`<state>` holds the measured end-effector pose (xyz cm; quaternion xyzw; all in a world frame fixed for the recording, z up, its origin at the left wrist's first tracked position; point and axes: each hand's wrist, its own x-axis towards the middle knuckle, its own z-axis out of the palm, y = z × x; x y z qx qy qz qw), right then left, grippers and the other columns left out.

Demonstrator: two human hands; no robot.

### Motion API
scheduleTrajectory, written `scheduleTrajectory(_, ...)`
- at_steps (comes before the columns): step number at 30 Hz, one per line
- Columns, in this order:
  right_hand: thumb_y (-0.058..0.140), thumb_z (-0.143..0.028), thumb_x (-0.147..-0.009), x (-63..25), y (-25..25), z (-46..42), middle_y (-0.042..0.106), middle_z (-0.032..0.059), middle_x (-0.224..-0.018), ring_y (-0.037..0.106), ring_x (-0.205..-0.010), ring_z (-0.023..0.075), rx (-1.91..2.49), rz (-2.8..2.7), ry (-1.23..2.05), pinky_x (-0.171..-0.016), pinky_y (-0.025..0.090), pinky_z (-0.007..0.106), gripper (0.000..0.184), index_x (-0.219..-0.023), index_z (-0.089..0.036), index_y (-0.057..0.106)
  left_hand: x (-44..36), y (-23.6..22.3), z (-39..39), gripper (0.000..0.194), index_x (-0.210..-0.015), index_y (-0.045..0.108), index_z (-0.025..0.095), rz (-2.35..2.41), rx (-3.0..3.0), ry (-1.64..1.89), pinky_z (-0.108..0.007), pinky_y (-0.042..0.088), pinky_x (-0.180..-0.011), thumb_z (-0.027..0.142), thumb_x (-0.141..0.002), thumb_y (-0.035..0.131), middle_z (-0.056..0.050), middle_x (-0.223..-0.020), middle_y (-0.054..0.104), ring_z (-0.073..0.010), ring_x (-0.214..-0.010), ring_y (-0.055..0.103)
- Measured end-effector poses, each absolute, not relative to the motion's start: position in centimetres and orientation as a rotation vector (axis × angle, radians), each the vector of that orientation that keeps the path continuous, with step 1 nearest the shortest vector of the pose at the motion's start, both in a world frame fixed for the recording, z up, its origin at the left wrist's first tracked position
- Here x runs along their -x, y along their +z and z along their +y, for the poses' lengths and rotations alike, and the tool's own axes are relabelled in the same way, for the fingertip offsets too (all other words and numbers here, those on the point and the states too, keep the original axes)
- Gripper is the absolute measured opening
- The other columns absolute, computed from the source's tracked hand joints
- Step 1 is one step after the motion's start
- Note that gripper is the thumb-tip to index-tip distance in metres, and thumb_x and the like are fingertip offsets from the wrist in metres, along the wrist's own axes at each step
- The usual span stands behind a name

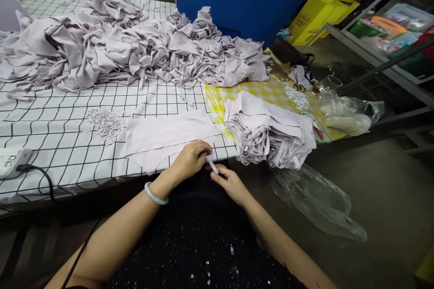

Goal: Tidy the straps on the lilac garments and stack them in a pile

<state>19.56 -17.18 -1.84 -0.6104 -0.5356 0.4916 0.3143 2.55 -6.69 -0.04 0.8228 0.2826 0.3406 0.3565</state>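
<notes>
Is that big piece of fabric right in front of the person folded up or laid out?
Laid out: the fabric piece lies flat and wide on the grid-patterned tablecloth.

Wearing black, and plenty of sparkle: dressed in a black top of dark fabric [203,244], glittering all over the front with tiny silvery specks, catching brighter flashes low down. Now to the left wrist: sporting a smooth, rounded, pale green-white bangle [153,197], circling just beyond the near edge of the white, black-gridded cloth-covered table [64,99]. Showing both forearms uncovered, and both the left hand [191,159] and right hand [232,184] bare. Trailing a thin black cord [82,249] over the left arm, too. Showing just a sliver of dark cloth at that arm's upper end, too little to read as a sleeve.
</notes>
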Motion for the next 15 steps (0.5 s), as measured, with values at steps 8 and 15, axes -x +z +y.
scheduleTrajectory(8,0.057,-0.047,-0.095,-22.9,6.6,-22.2,0.067,-0.0011,-0.071,0.061,-0.068,0.0153,1.626,-1.29,1.584,-0.071,0.05,0.03,0.04,-0.126,-0.021,0.057,-1.4,-0.3,-7.7,0.025,-0.111,0.069,0.014,0.596,-2.297,0.835,-0.043,0.057,-0.096,0.013,-0.086,0.064,-0.013,-0.114,0.07,-0.0242,-0.111,0.064)
scheduleTrajectory(15,0.062,-0.043,-0.092,-25.4,12.8,-20.2,0.077,0.0114,-0.107,0.072,-0.101,0.0241,1.322,-1.344,1.679,-0.089,0.055,0.037,0.029,-0.108,-0.021,0.075,-1.9,-0.8,-8.1,0.018,-0.102,0.075,0.018,0.633,-2.383,0.834,-0.042,0.059,-0.089,0.017,-0.094,0.058,-0.012,-0.113,0.07,-0.0236,-0.105,0.065)
